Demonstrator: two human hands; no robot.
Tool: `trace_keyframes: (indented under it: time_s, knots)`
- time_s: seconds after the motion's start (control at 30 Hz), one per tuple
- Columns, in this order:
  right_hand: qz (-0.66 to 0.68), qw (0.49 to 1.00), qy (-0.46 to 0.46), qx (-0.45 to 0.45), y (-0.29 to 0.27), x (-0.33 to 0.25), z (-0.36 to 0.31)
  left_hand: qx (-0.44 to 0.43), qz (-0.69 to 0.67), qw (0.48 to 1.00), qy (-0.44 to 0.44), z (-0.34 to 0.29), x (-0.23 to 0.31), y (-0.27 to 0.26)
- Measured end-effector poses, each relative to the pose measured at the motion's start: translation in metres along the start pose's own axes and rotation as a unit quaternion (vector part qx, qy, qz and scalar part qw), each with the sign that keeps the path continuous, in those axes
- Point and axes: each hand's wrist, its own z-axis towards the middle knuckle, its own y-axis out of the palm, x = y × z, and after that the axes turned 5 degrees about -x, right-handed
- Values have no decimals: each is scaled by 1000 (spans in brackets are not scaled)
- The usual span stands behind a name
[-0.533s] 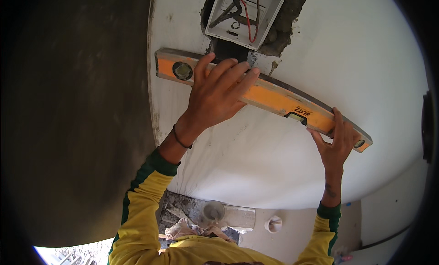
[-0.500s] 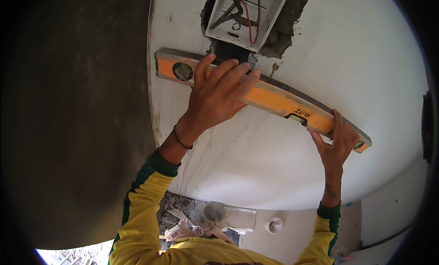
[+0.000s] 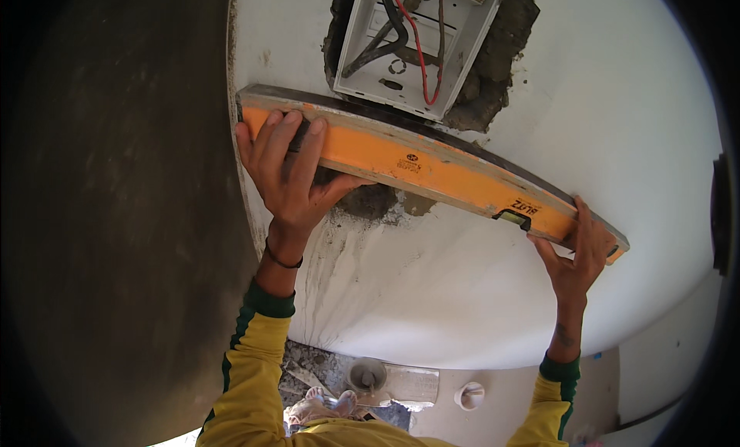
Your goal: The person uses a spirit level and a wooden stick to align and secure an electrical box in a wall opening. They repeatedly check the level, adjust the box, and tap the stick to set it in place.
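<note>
An orange spirit level (image 3: pixel 439 166) lies along the white wall, its upper edge right at the lower edge of a white electrical box (image 3: pixel 472 71). Black, brown and red wires show inside that box. My left hand (image 3: pixel 287 181) grips the level near its left end, fingers over the front face and thumb along the lower edge. Toward the other end my right hand (image 3: pixel 580 262) is closed round it, with the thumb at the bottom. A bubble vial (image 3: pixel 513 220) shows just left of this hand.
Rough broken mortar (image 3: pixel 486 100) surrounds the box, and a dark hollow (image 3: pixel 370 203) shows below the level. A dark surface (image 3: pixel 116 216) borders the wall at left. On the floor stand a grey bucket (image 3: pixel 378 364) and a white container (image 3: pixel 469 396), with a pale slab (image 3: pixel 416 385) between them.
The level has risen against the box's lower edge at the left, uncovering the hollow below. My left hand has slid left to its end; my right hand still holds the other end.
</note>
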Motion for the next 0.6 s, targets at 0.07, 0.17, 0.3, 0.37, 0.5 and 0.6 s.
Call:
trace_keyframes:
  time_s: [0.07,0.17,0.3,0.37,0.5,0.6]
  knots:
    - [-5,1000,5,5,-1,-3,1,1,0,1000,1,-2,0,2]
    - [-5,1000,20,8,0,-2,-3,0,-7,1000,-1,-3,0,2]
    - [-3,999,29,30,4,-2,-6,-5,-7,1000,-4,-2,-1,1]
    - [-6,999,22,40,7,0,-5,-1,-6,1000,-4,-1,0,2]
    - [8,998,33,53,10,-3,-5,4,4,1000,-10,0,2,4]
    - [17,998,54,41,13,3,-15,7,1,1000,-16,3,0,6]
